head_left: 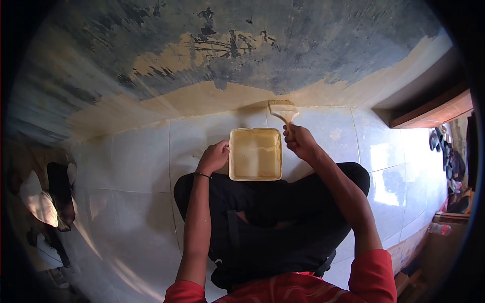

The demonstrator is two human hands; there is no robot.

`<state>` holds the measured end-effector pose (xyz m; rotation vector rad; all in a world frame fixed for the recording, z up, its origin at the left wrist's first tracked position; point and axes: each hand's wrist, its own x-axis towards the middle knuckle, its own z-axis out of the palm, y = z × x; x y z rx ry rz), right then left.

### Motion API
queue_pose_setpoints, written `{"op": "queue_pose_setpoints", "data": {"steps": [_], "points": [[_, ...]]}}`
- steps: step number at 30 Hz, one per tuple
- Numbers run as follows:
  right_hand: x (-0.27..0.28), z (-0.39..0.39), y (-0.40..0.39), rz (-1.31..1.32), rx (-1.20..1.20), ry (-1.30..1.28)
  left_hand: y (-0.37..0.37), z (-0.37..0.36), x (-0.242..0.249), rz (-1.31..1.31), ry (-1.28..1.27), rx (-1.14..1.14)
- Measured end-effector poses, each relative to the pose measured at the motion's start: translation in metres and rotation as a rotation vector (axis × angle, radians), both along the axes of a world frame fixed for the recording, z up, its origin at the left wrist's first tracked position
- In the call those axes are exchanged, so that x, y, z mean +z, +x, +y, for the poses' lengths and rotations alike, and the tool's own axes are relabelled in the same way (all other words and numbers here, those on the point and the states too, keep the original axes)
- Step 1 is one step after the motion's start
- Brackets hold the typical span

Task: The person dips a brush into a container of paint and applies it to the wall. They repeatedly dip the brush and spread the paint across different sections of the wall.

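My right hand (299, 140) is wrapped round the handle of a wide paintbrush (284, 109), its bristles up against the foot of the wall. A square tub (231, 156) of cream-coloured paint (255, 155) sits in front of my crossed legs. At its left side, my left hand (216, 155) grips the tub's edge with curled fingers. Ahead rises the wall (202, 98), with cream paint along its lower part and patchy grey-blue with dark marks above.
Pale tiles (139, 156) cover the floor around me. A wooden ledge (434, 113) juts out at the right, with dark items (444, 149) beyond it. A plastic bottle (439, 229) lies at the lower right. Dark and white items (60, 194) are at the far left.
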<state>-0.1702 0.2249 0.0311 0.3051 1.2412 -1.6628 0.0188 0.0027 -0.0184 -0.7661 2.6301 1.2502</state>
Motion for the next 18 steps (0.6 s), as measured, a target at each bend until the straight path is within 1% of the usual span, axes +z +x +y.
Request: {"op": "queue_pose_setpoints", "data": {"steps": [2, 4, 5, 7, 8, 10, 12, 14, 16, 18], "points": [[0.007, 0.001, -0.003, 0.019, -0.005, -0.010, -0.001, 0.001, 0.004, -0.033, 0.029, 0.005], [0.011, 0.003, -0.007, 0.135, 0.034, -0.018, 0.001, 0.002, 0.005, -0.009, 0.016, 0.005], [0.017, 0.003, -0.007, 0.137, 0.034, -0.020, 0.002, 0.001, 0.003, -0.007, 0.014, 0.005], [0.039, 0.004, -0.006, 0.166, -0.014, -0.040, 0.003, 0.000, -0.004, 0.048, -0.032, -0.016], [0.048, 0.006, -0.006, 0.169, -0.012, -0.041, 0.003, 0.000, -0.004, 0.051, -0.032, -0.014], [0.065, 0.010, -0.005, 0.187, -0.040, -0.120, 0.001, -0.001, -0.005, 0.000, -0.058, -0.026], [0.084, 0.014, 0.001, 0.206, -0.056, -0.127, 0.002, -0.002, -0.007, 0.031, -0.044, -0.017], [0.104, 0.018, 0.007, 0.303, -0.076, -0.160, 0.002, -0.001, -0.009, 0.057, -0.028, -0.013], [0.120, 0.021, 0.013, 0.326, -0.096, -0.156, 0.002, 0.000, -0.008, 0.049, 0.034, 0.019], [0.133, 0.026, 0.019, 0.454, -0.090, -0.173, 0.001, 0.001, -0.003, 0.017, 0.023, 0.018]]}}
